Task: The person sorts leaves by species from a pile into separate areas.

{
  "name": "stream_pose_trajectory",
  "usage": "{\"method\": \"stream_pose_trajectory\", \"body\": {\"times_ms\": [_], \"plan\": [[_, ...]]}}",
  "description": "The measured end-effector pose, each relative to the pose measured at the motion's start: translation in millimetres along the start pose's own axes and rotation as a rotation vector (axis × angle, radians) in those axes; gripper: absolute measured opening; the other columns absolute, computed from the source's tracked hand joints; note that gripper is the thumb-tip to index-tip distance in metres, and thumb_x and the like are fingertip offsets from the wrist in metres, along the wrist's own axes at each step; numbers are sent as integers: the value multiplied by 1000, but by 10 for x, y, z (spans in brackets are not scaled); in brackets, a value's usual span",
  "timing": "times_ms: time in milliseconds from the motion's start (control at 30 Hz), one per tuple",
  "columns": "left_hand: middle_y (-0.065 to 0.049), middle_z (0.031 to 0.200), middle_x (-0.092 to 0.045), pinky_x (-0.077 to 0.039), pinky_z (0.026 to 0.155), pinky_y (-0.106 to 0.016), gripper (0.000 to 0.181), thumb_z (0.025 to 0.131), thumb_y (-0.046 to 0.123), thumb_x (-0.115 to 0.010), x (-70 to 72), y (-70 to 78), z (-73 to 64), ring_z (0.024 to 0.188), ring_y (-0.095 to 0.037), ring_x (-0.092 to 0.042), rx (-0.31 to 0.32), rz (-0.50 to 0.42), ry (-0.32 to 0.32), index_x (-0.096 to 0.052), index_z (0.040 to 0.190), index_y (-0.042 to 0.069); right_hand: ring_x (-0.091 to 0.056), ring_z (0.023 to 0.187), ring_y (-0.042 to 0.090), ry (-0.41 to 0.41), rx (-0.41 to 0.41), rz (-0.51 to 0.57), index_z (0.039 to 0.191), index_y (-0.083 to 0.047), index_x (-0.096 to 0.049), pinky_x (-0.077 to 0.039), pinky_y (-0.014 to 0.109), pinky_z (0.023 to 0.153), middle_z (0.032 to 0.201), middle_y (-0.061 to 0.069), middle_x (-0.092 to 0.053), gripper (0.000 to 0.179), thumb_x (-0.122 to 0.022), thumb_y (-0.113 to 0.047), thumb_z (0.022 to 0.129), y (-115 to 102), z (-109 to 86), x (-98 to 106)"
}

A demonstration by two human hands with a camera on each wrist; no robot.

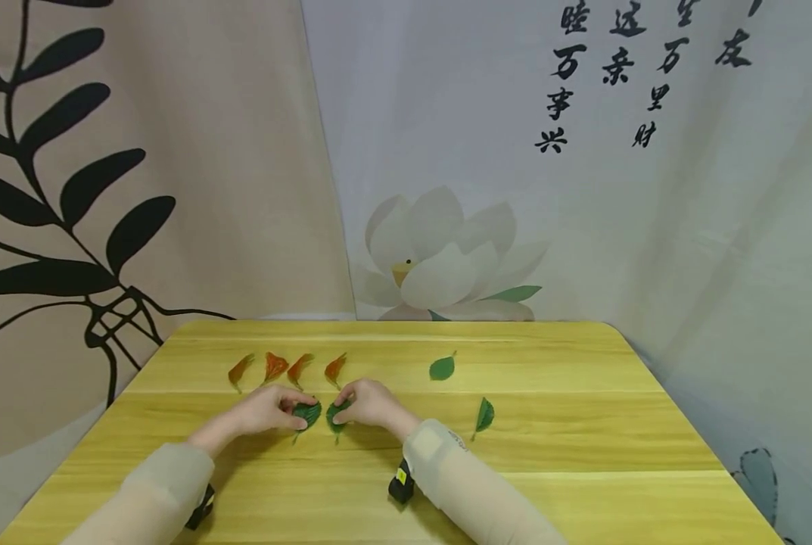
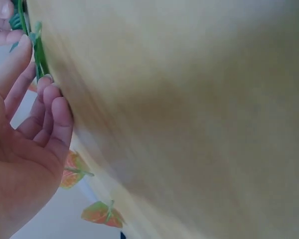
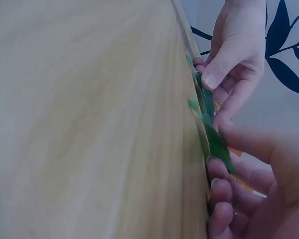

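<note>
My left hand (image 1: 269, 411) pinches a green leaf (image 1: 308, 413) between thumb and fingers, close to the table surface. Just to its right, my right hand (image 1: 371, 401) holds a second green leaf (image 1: 338, 416) the same way. A narrow gap separates the two leaves in the head view, and both stems point toward me. From the right wrist, the right hand's leaf (image 3: 218, 147) shows edge-on between thumb and fingertips, with the left hand (image 3: 239, 55) beyond it. The left wrist view shows that hand's leaf (image 2: 41, 57) partly covered by fingers.
Several orange-red leaves (image 1: 275, 366) lie in a row behind my hands. To the right are two more green leaves, one farther back (image 1: 442, 368) and one nearer (image 1: 484, 415). The wooden table (image 1: 583, 484) ends at a printed curtain (image 1: 651, 250).
</note>
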State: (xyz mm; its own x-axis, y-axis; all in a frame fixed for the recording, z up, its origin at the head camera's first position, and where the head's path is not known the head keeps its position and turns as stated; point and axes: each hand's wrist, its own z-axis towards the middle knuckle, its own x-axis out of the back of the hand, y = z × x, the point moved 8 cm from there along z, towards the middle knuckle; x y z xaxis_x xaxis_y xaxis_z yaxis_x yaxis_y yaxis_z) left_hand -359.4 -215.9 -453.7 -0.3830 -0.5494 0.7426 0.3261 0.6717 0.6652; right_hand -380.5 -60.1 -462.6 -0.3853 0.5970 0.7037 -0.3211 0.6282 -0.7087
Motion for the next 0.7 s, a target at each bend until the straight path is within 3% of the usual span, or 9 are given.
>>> {"method": "stream_pose_trajectory", "body": {"times_ms": [100, 233, 333, 533, 700], "plan": [[2, 63, -48, -33, 48, -22, 44, 89, 20, -72, 34, 34, -3, 52, -7, -35, -7, 21, -8, -63, 128, 2, -59, 82, 12, -7, 4, 10, 99, -16, -74, -50, 32, 72, 105, -1, -67, 20, -79, -27, 82, -22, -8, 10], [4, 59, -42, -30, 46, -22, 43, 88, 22, -73, 78, 39, 2, 49, -7, -32, 1, 32, -5, -64, 127, 5, -61, 87, 15, -11, 17, 12, 106, -15, -73, -50, 32, 72, 112, 1, -67, 26, -75, -30, 85, -26, 3, 26], [4, 60, -45, -31, 46, -23, 41, 89, 22, -72, 116, 48, 4, 49, -7, -33, 0, 48, -1, -66, 126, 6, -62, 90, 15, -4, 28, 6, 113, -16, -72, -51, 31, 71, 114, 1, -67, 30, -73, -31, 87, -12, 12, 60], [2, 66, -51, -35, 48, -24, 39, 90, 21, -71, 229, 160, 22, 52, -8, -37, -45, 62, 26, -67, 123, 2, -58, 69, 10, 34, 56, 24, 121, -13, -68, -47, 28, 56, 90, -1, -66, 37, -71, -31, 89, 20, -63, 275], [0, 70, -53, -32, 48, -25, 39, 91, 25, -70, 269, 329, 61, 51, -8, -33, -65, 37, 32, -66, 124, 4, -59, 70, 13, 89, 78, 68, 120, -10, -68, -48, 29, 58, 79, -3, -63, 35, -70, -28, 90, 69, -291, 607]]}}
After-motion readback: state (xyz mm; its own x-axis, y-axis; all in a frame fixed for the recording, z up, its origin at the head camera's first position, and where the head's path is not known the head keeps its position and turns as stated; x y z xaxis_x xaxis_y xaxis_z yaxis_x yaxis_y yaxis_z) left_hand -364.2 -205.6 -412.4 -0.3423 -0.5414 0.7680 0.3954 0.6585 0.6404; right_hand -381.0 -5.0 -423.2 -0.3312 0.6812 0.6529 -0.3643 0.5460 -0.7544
